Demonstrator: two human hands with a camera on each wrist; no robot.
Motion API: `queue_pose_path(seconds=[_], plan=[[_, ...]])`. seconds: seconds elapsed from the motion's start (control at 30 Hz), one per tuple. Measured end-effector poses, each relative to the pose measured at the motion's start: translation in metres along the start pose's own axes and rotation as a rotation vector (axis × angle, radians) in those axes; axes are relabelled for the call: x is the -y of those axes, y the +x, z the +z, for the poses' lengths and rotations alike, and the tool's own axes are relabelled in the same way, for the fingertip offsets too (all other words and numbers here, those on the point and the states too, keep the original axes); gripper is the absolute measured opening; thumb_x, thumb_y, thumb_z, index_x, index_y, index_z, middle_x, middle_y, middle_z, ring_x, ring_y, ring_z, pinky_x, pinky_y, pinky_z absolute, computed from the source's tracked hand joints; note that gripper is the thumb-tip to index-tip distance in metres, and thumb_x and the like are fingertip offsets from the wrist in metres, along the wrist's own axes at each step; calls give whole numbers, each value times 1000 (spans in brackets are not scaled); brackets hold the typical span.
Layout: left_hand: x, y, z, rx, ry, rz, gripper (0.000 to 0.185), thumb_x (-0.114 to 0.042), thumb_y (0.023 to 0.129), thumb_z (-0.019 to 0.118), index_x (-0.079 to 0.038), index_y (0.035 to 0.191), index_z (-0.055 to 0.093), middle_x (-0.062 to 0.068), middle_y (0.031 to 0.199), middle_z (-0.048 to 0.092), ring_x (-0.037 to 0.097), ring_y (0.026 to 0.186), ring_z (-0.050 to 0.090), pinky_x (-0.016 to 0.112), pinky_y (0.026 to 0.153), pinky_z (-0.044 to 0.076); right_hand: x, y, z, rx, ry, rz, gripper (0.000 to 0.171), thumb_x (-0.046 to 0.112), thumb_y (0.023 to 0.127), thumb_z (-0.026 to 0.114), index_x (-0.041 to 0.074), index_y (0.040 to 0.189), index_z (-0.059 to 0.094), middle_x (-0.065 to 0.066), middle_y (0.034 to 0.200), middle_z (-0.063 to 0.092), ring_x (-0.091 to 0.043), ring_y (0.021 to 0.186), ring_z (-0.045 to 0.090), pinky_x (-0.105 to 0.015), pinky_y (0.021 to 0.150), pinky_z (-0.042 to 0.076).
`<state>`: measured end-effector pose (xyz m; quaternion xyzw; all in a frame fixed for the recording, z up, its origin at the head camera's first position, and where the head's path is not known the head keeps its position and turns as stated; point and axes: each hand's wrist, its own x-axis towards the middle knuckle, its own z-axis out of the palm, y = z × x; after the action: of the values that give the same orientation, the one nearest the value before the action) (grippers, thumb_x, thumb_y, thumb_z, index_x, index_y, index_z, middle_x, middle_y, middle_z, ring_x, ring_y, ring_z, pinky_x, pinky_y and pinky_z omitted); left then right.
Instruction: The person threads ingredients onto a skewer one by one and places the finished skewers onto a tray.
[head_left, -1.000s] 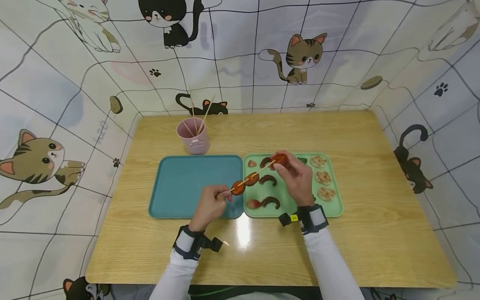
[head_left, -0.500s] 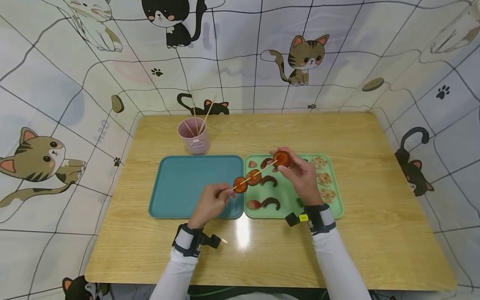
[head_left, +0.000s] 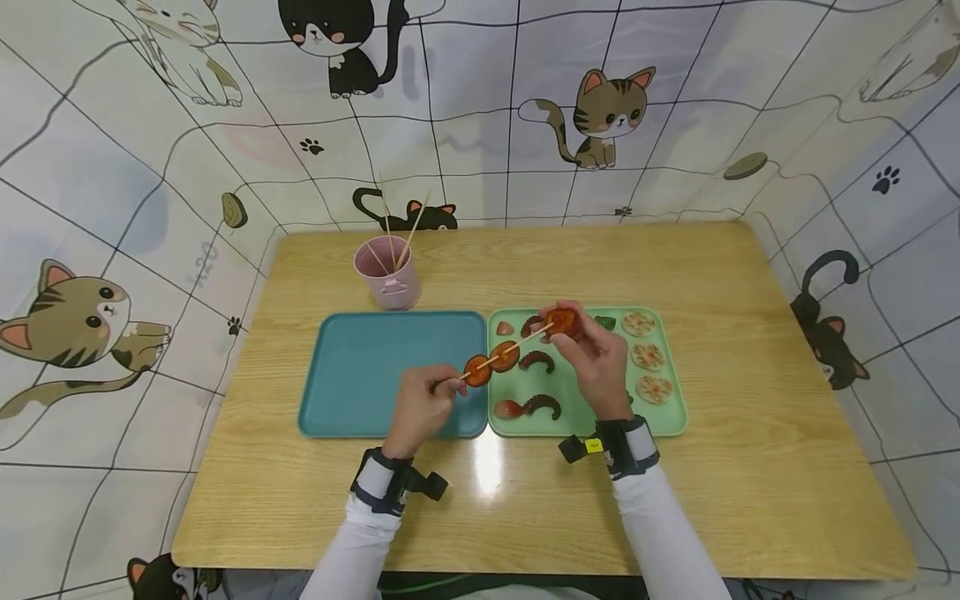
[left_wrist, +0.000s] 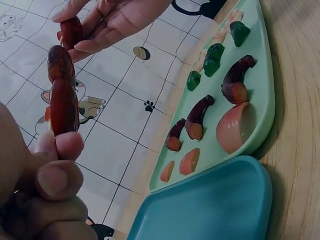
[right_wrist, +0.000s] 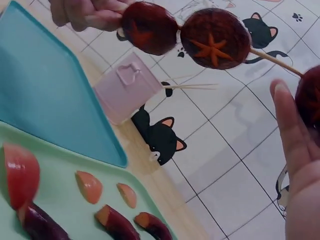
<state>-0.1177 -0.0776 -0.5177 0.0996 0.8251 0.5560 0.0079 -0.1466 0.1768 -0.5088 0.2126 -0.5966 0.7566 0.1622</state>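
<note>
My left hand (head_left: 422,406) pinches the lower end of a wooden skewer (right_wrist: 275,61), held over the border of the two trays. Two brown mushroom caps (right_wrist: 215,39) with star-shaped cuts sit side by side on it, close to the left fingertips. Another mushroom cap (head_left: 564,322) is at the skewer's far end, held between the thumb and fingers of my right hand (head_left: 602,367). A length of bare stick shows between this cap and the other two. In the left wrist view, the right-hand fingers (left_wrist: 90,46) lie around the far cap.
Below the hands is a green tray (head_left: 570,423) bearing curved dark tentacle-like pieces (head_left: 537,360), reddish wedges (head_left: 507,408), green pieces (left_wrist: 214,57) and lotus root slices (head_left: 647,357). A teal tray (head_left: 375,375) adjoins its left side. Behind stands a pink bucket (head_left: 393,287) with several skewers.
My right hand shifts slightly right and tilts its mushroom cap toward the head camera half a second ago, then comes back left. My left hand stays nearly in place, still pinching the skewer.
</note>
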Motion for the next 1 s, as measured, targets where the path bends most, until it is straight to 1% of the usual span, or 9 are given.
queue_pose_path(seconds=[0.1, 0.17, 0.33, 0.4, 0.5, 0.63, 0.8, 0.9, 1.0], plan=[[-8, 2, 5, 39, 10, -7, 31, 3, 97, 59, -7, 70, 72, 12, 65, 62, 10, 55, 45, 22, 54, 36, -4, -1, 0, 88, 15, 12, 39, -7, 97, 61, -23, 131, 51, -41, 121, 61, -26, 109, 72, -32, 89, 60], [-15, 6, 9, 69, 42, 5, 30, -1, 98, 58, -7, 71, 70, 5, 62, 58, 9, 55, 45, 22, 54, 36, -7, -2, -2, 107, 14, 30, 39, -7, 99, 59, -22, 133, 51, -40, 124, 61, -27, 114, 71, -33, 94, 59], [-24, 14, 14, 119, 75, 59, 31, -6, 101, 58, -11, 72, 70, -5, 59, 47, 7, 54, 41, 22, 55, 34, -8, -4, -13, 18, 4, 22, 37, -4, 99, 59, -19, 133, 54, -33, 124, 66, -24, 114, 71, -29, 97, 56], [-25, 15, 14, 130, 52, 66, 30, -5, 101, 59, -10, 73, 70, -5, 58, 44, 7, 53, 39, 22, 54, 33, -7, -3, -15, 26, 7, 26, 38, -3, 99, 59, -18, 134, 54, -30, 126, 67, -26, 115, 71, -29, 99, 55], [-24, 14, 13, 137, 34, 67, 28, -8, 102, 61, -9, 76, 72, -6, 58, 44, 5, 53, 39, 22, 53, 32, -7, -2, -14, 39, 72, 45, 41, -6, 99, 57, -19, 136, 50, -32, 129, 64, -30, 115, 70, -32, 100, 55], [-22, 11, 9, 114, 16, 56, 26, -6, 101, 61, -11, 81, 76, -2, 62, 52, 6, 55, 41, 21, 53, 32, -8, -2, -9, 35, 134, 72, 41, -10, 97, 54, -21, 136, 48, -34, 129, 62, -29, 115, 70, -32, 99, 56], [-18, 10, 7, 36, 26, 73, 26, -1, 100, 58, -9, 86, 78, 5, 74, 71, 5, 53, 41, 20, 52, 32, -5, 1, -4, 24, 71, 75, 37, -7, 98, 58, -19, 132, 53, -25, 126, 67, -25, 113, 71, -29, 95, 57], [-15, 10, 8, 6, 45, 92, 25, 0, 99, 59, -10, 86, 78, 5, 76, 74, 2, 51, 39, 19, 50, 31, -4, 1, -2, 3, 38, 75, 35, -4, 98, 60, -19, 129, 56, -23, 123, 70, -21, 110, 72, -28, 93, 58], [-15, 9, 9, 8, 63, 114, 25, -1, 99, 60, -10, 84, 77, 4, 73, 72, 3, 51, 39, 20, 50, 31, -4, 1, -1, -12, 43, 67, 37, -3, 99, 59, -22, 130, 53, -30, 123, 68, -20, 109, 72, -28, 93, 58]])
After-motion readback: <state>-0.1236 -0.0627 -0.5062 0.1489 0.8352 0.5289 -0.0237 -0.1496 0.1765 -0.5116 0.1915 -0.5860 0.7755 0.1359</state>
